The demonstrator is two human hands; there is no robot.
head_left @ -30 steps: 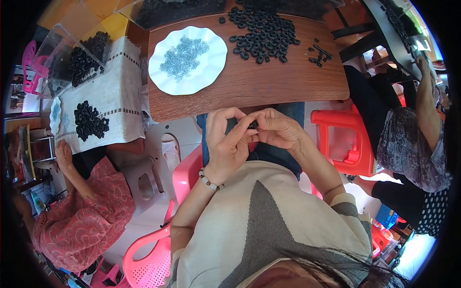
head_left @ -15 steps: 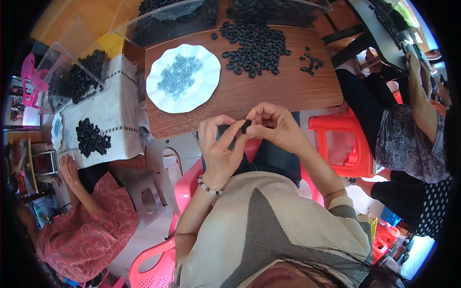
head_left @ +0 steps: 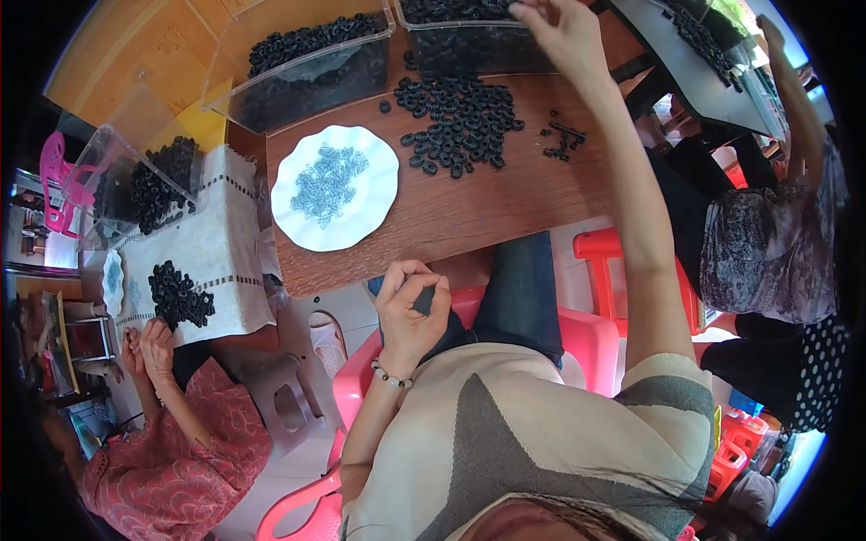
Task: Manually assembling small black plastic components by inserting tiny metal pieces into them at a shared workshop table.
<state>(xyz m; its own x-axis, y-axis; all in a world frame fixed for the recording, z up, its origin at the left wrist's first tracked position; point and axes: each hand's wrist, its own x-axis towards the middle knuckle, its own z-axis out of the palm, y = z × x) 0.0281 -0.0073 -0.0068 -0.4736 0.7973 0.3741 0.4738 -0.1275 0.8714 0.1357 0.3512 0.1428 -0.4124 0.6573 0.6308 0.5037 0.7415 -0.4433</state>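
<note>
My right hand (head_left: 564, 34) reaches far forward to the rim of a clear plastic bin (head_left: 478, 47) of small black ring-shaped parts. Its fingers look stretched out, partly cut by the upper edge, and no part shows in them. My left hand (head_left: 413, 311) stays close to my body, just off the near table edge, fingers curled and thumb tip drawn toward them; whatever they hold is hidden. On the brown table (head_left: 433, 212) lies a loose pile of black ring-shaped parts (head_left: 465, 122). Left of it, a white scalloped plate (head_left: 289, 216) carries many tiny clear pieces (head_left: 329, 180).
A second clear bin of black parts (head_left: 311, 41) stands at the far left of the table. Thin black scraps (head_left: 564, 140) lie right of the pile. At left, a person in red (head_left: 180, 442) works at a cloth-covered table (head_left: 234, 234). A red stool (head_left: 600, 270) stands at right.
My hands, together around a small black part before, have separated. The right one has gone forward to the bin; the left has dropped slightly nearer me. The head view has shifted a little.
</note>
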